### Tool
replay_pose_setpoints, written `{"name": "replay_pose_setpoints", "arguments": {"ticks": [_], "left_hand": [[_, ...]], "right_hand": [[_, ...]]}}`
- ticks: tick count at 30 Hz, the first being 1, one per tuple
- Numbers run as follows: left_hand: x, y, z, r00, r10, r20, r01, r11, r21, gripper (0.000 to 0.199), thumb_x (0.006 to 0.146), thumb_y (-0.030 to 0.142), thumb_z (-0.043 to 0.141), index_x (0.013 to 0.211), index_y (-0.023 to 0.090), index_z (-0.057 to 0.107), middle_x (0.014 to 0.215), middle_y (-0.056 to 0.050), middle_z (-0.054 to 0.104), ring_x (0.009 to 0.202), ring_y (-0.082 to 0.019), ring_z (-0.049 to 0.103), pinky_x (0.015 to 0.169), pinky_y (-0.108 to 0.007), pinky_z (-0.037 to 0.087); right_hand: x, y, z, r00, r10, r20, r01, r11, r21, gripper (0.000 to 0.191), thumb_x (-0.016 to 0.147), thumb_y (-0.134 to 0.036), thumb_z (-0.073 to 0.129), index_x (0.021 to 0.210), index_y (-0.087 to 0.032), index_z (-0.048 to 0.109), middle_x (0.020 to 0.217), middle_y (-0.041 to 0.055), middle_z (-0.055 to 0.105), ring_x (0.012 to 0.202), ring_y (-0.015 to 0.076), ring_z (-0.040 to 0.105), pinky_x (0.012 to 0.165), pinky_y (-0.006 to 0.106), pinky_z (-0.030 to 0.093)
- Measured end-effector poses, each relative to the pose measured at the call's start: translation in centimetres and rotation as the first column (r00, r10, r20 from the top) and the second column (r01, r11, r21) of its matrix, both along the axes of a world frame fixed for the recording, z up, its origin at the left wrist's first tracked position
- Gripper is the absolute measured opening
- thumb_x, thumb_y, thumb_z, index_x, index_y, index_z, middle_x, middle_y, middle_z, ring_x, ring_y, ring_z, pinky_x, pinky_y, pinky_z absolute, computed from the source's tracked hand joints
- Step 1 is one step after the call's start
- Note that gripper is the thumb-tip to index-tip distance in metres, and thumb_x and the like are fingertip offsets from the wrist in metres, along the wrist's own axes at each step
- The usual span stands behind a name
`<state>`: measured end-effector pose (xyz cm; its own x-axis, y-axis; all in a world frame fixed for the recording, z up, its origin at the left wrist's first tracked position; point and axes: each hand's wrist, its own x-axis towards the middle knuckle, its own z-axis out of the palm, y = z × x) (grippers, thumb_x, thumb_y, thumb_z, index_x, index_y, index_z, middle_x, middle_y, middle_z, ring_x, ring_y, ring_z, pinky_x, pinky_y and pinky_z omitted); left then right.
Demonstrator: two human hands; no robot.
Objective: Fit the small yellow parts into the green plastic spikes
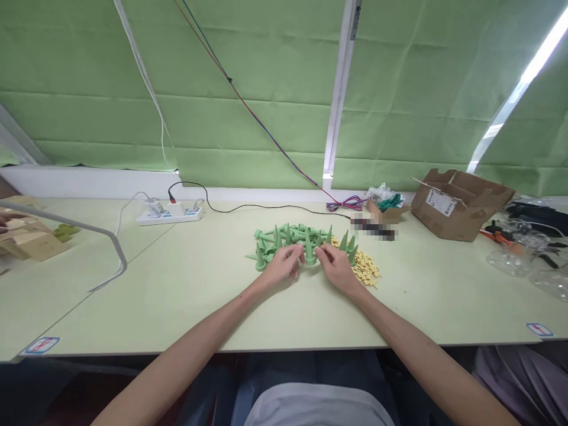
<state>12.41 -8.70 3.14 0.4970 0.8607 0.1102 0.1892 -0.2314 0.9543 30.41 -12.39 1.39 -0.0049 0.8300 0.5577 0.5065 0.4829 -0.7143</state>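
A green plastic cone spike stands point up between my two hands, its wide base low and near the table. My left hand is closed, with thumb and fingers against the spike's left side. On the other side, my right hand pinches at the spike near its base. Whether a small piece is also between the fingers is too small to tell. Just beyond the hands lies a pile of green spikes, several of them standing upright. Small yellow plastic pieces are heaped beside and behind my right hand.
A white power strip with plugs sits back left, and a black cable runs along the rear. An open cardboard box and clear plastic items are at right. Wooden blocks and a grey metal bar are at left.
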Motion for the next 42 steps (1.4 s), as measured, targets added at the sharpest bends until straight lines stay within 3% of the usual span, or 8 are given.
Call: {"name": "replay_pose_setpoints", "arguments": {"ticks": [5, 11, 17, 26, 29, 35, 42], "left_hand": [[-0.2, 0.4, -0.5, 0.995, -0.086, -0.042, 0.085, 0.996, -0.024, 0.069, 0.088, 0.070, 0.032, 0.056, 0.015, 0.058, 0.039, 0.000, 0.044, 0.035, -0.009, 0.040, 0.041, -0.023, 0.033], [-0.1, 0.5, -0.7, 0.989, -0.146, -0.001, 0.145, 0.980, -0.139, 0.071, 0.087, 0.072, 0.032, 0.057, 0.013, 0.059, 0.044, -0.004, 0.052, 0.038, -0.011, 0.049, 0.038, -0.022, 0.035], [0.1, 0.5, -0.5, 0.987, -0.111, 0.118, 0.141, 0.947, -0.287, 0.060, 0.084, 0.069, 0.044, 0.063, 0.013, 0.052, 0.063, -0.008, 0.063, 0.039, -0.010, 0.054, 0.032, -0.020, 0.034], [-0.5, 0.4, -0.5, 0.957, -0.227, 0.182, 0.283, 0.869, -0.406, 0.055, 0.082, 0.063, 0.055, 0.088, 0.009, 0.061, 0.101, -0.018, 0.066, 0.051, -0.012, 0.062, 0.036, -0.021, 0.045], [-0.5, 0.2, -0.3, 0.957, -0.241, 0.164, 0.287, 0.877, -0.386, 0.053, 0.081, 0.061, 0.059, 0.096, 0.010, 0.062, 0.108, -0.019, 0.064, 0.056, -0.012, 0.064, 0.038, -0.021, 0.045], [-0.5, -0.2, -0.5, 0.971, -0.238, 0.002, 0.234, 0.951, -0.201, 0.050, 0.081, 0.062, 0.057, 0.091, 0.014, 0.057, 0.060, -0.005, 0.063, 0.046, -0.012, 0.058, 0.042, -0.022, 0.044], [-0.2, -0.8, -0.7, 0.990, -0.127, -0.060, 0.126, 0.992, -0.011, 0.041, 0.079, 0.052, 0.066, 0.098, 0.018, 0.056, 0.055, 0.001, 0.058, 0.045, -0.012, 0.053, 0.043, -0.022, 0.039]], "right_hand": [[0.0, -0.2, 0.2, 0.999, 0.030, 0.017, -0.030, 0.999, 0.030, 0.033, 0.096, -0.043, 0.044, 0.074, -0.019, 0.054, 0.060, -0.0030, 0.045, 0.053, 0.0121, 0.038, 0.055, 0.026, 0.030], [0.0, -0.1, 0.1, 0.997, 0.078, 0.016, -0.078, 0.997, 0.022, 0.035, 0.095, -0.043, 0.045, 0.071, -0.020, 0.054, 0.059, -0.0028, 0.044, 0.053, 0.0122, 0.037, 0.053, 0.026, 0.029], [0.1, 0.0, 0.0, 0.995, 0.101, 0.007, -0.101, 0.995, 0.009, 0.035, 0.094, -0.042, 0.047, 0.069, -0.020, 0.054, 0.058, -0.0024, 0.044, 0.053, 0.0124, 0.036, 0.053, 0.027, 0.028], [0.7, 0.0, -0.1, 0.992, 0.118, 0.033, -0.118, 0.993, -0.005, 0.035, 0.094, -0.042, 0.046, 0.069, -0.020, 0.053, 0.059, -0.0021, 0.044, 0.054, 0.0126, 0.036, 0.053, 0.027, 0.027], [0.8, 0.1, -0.2, 0.992, 0.115, 0.044, -0.115, 0.993, -0.012, 0.037, 0.095, -0.043, 0.045, 0.068, -0.020, 0.052, 0.058, -0.0022, 0.043, 0.053, 0.0126, 0.036, 0.052, 0.027, 0.027], [0.8, 0.3, -0.4, 0.996, 0.082, 0.043, -0.081, 0.996, -0.022, 0.045, 0.094, -0.049, 0.044, 0.059, -0.020, 0.041, 0.054, -0.0035, 0.035, 0.052, 0.0121, 0.032, 0.051, 0.027, 0.025], [0.8, 0.7, -0.7, 0.996, 0.087, 0.034, -0.085, 0.995, -0.053, 0.047, 0.094, -0.046, 0.043, 0.057, -0.020, 0.030, 0.055, -0.0040, 0.029, 0.052, 0.0113, 0.028, 0.052, 0.027, 0.023]]}}
